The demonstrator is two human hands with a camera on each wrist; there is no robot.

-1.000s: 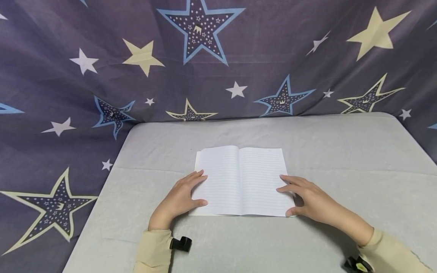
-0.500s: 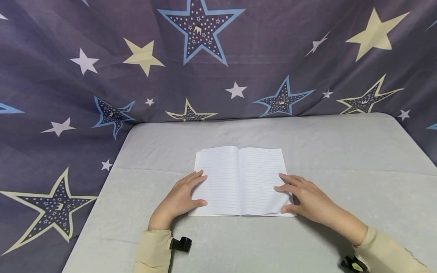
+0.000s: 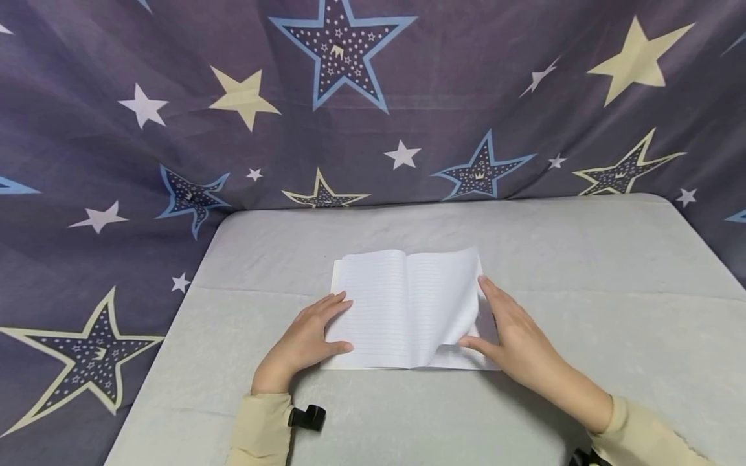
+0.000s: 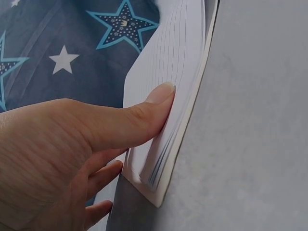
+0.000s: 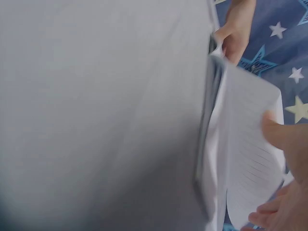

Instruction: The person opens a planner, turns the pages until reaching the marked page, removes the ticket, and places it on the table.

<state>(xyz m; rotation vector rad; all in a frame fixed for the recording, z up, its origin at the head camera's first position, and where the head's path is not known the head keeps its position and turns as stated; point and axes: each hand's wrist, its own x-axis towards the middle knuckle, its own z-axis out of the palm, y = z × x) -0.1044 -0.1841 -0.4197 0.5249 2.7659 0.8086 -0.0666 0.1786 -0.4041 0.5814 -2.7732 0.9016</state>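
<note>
Notebook (image 3: 408, 323): open, between left hand (image 3: 304, 333) and right hand (image 3: 527, 340)
Left hand: spread, thumb on the left page (image 3: 375, 310)
Right hand: spread, just beside the curled-up leaf (image 3: 457, 307)
Paper: white, ruled with thin lines

1. Across the grey cloth surface (image 3: 437, 411), a lane between the sleeves (image 3: 261, 427) leads up to the near edge of the lined notebook (image 3: 379, 317).
2. Beyond the notebook, a strip of cloth leaves passage before the star-print curtain (image 3: 495, 84), which walls off the back and left.
3. The left hand (image 3: 305, 331) blocks the left edge; a black wrist mount (image 3: 307, 417) juts into the near lane.
4. On the right, the lifted page (image 3: 460, 307) curls up, blocking low access to the spine beside the right hand (image 3: 521, 333).
5. Over the left page, the way from above is open.
</note>
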